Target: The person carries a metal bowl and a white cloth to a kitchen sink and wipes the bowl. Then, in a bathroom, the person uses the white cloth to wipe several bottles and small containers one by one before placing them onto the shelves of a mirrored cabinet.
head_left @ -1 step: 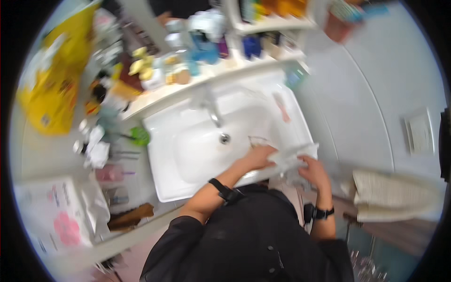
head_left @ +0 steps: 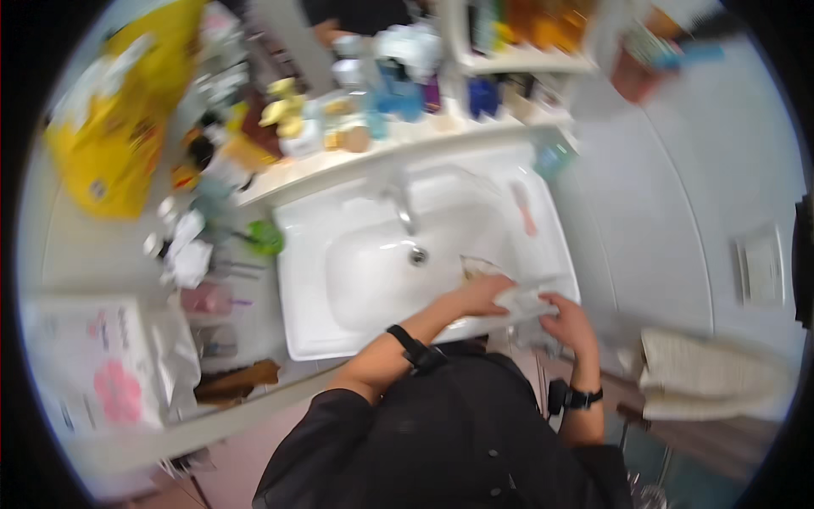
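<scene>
Over the front right rim of a white washbasin [head_left: 305, 343], a crumpled, translucent white piece of plastic [head_left: 527, 299], like a thin bag, stretches between my hands. My left hand [head_left: 482, 297] is closed at its left end, above the basin. With thumb and fingers bent together, my right hand [head_left: 570, 324] grips the other end by the basin's edge. Just beyond my left fingers shows a small thin-outlined thing [head_left: 476, 267], too blurred to name. A metal faucet [head_left: 403, 210] stands at the back above the drain [head_left: 418, 256].
A pink-handled brush or razor [head_left: 524, 208] lies on the basin's right ledge. Bottles crowd the shelf [head_left: 305, 161] behind. To the left are a green item [head_left: 265, 238], a pink cup [head_left: 206, 299] and a white tissue pack [head_left: 102, 365]. A towel [head_left: 704, 373] hangs at right.
The whole view has shifted, so the basin sits slightly further right and lower at its back. Both hands keep hold of the plastic, its far corner now lower.
</scene>
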Demonstrator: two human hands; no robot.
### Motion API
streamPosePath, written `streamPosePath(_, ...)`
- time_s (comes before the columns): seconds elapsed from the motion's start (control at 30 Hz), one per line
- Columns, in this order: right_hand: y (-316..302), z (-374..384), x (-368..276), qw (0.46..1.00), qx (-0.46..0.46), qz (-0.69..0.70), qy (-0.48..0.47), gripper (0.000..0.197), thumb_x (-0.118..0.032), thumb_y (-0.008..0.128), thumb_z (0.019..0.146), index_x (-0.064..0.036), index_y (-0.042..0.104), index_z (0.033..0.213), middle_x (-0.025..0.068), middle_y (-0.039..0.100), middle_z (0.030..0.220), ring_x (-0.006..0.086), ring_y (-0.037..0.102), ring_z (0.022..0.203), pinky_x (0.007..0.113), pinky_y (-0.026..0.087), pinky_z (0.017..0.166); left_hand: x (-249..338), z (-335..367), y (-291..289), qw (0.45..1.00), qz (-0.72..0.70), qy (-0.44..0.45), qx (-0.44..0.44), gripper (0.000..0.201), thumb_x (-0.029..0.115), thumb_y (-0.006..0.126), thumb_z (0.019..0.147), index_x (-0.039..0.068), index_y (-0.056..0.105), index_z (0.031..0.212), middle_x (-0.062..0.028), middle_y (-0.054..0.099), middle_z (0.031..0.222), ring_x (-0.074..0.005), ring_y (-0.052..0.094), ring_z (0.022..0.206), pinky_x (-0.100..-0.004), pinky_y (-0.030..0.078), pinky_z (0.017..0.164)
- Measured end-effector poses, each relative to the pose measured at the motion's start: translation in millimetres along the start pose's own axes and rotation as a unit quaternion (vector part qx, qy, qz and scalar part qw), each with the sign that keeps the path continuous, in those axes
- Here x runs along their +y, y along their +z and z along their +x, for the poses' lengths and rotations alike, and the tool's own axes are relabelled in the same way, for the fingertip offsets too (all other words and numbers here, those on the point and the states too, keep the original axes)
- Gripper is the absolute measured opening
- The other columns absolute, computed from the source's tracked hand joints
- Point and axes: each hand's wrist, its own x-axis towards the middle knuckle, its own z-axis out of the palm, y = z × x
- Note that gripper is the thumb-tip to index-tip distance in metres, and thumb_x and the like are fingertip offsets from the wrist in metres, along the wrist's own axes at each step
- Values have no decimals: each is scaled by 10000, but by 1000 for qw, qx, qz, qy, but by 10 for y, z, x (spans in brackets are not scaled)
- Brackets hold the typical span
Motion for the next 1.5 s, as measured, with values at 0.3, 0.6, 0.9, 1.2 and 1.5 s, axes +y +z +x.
streamPosePath(0.3, 331, 577, -804, 958, -233, 154, -63, 588, -54, 620, 726, -56, 466, 1293, 96, 609, 1017, 105, 573, 771, 244, 476, 697, 282, -831, -573, 972, -64, -130, 187, 259, 202, 569, 837, 29, 606, 1026, -176, 610, 951, -352, 573, 885, -411, 462, 767)
streamPosePath(0.6, 813, 1010, -1245, 925, -320, 136, -150, 682, -33, 602, 739, -46, 346, 1372, 106, 632, 1008, 113, 578, 787, 245, 475, 716, 970, -2115, -1553, 809, -65, -290, 507, 223, 189, 581, 865, 21, 577, 1011, -54, 621, 803, -102, 564, 710, -258, 454, 611)
streamPosePath(0.9, 982, 1058, -1397, 921, -337, 131, -145, 678, -48, 609, 727, -36, 364, 1359, 106, 632, 1022, 103, 572, 699, 241, 481, 646, 1370, -3421, -2630, 564, -14, -315, 763, 279, 221, 569, 841, 12, 607, 1022, -35, 567, 720, -104, 599, 581, -232, 447, 504)
streamPosePath(1.2, 911, 1038, -1078, 934, -287, 166, -133, 637, -42, 598, 738, -22, 389, 1340, 111, 628, 1023, 109, 568, 730, 249, 482, 672, 1160, -3436, -2623, 453, 359, -600, 553, 441, 170, 503, 850, -11, 464, 1250, -237, 633, 918, -387, 602, 884, -444, 467, 791)
streamPosePath(1.5, 820, 1004, -833, 950, -243, 179, -78, 619, -37, 600, 741, -20, 405, 1329, 112, 628, 1019, 111, 560, 743, 247, 477, 680, 1218, -2897, -2125, 462, 449, -525, 557, 377, 189, 587, 823, -2, 537, 1144, -281, 551, 1028, -401, 591, 850, -427, 501, 714)
